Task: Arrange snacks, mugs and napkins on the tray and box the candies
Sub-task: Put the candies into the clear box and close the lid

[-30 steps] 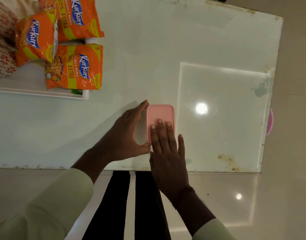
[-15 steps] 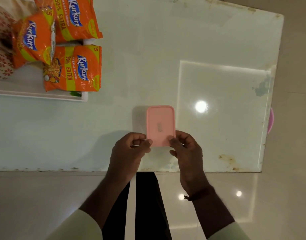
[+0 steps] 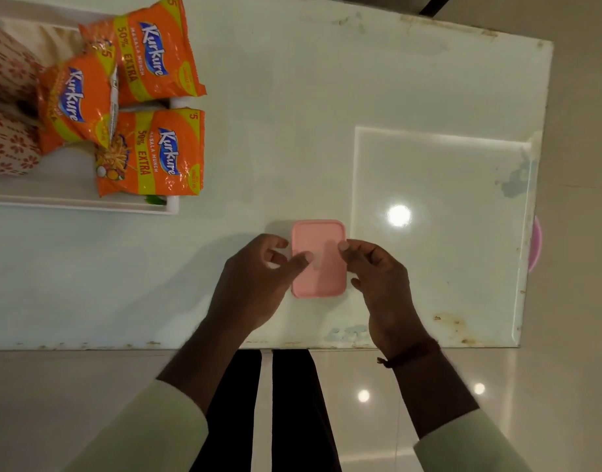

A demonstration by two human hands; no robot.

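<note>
Fingers of both hands, left hand (image 3: 255, 284) and right hand (image 3: 383, 284), loosely spread, touch pink box (image 3: 321, 267).

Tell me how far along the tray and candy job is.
Done: three snack packs lie on the tray, beside floral mugs at the frame's edge. In hand: both hands, left and right, flank the closed pink box on the table. Left: napkins aren't clearly visible, and no candies show, so boxing can't be confirmed.

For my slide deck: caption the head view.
Both hands, left hand and right hand, flank a closed pink box.
</note>
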